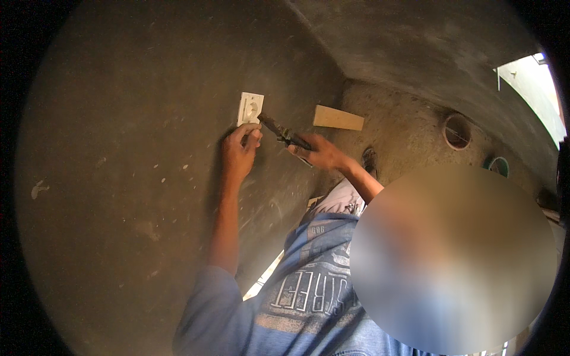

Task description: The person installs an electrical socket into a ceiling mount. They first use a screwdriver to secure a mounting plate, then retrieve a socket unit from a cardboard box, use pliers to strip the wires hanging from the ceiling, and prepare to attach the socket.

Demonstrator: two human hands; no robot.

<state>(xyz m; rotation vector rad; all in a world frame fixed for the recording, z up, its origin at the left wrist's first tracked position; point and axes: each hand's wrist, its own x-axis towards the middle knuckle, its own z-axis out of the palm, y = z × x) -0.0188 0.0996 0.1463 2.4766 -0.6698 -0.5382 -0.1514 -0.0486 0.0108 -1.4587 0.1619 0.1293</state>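
Note:
A white rectangular socket plate (250, 108) with a round recess is at the dark plastered wall (130, 130). My left hand (239, 153) is closed at its lower edge, thumb and fingers pinching there. The fingers partly cover that edge, and whether they also hold a small part is hidden. My right hand (320, 152) grips dark pliers (279, 129) by the handles. Their worn jaws touch or nearly touch the plate's right side, close to my left fingertips. I cannot tell whether the jaws clamp anything.
A pale wooden board (338, 118) lies near the wall's foot. Farther right on the rough floor (395, 115) stand a reddish round bucket (457, 132) and a green-rimmed container (497, 166). A shoe (369, 159) shows beyond my right forearm. A blurred disc hides the lower right.

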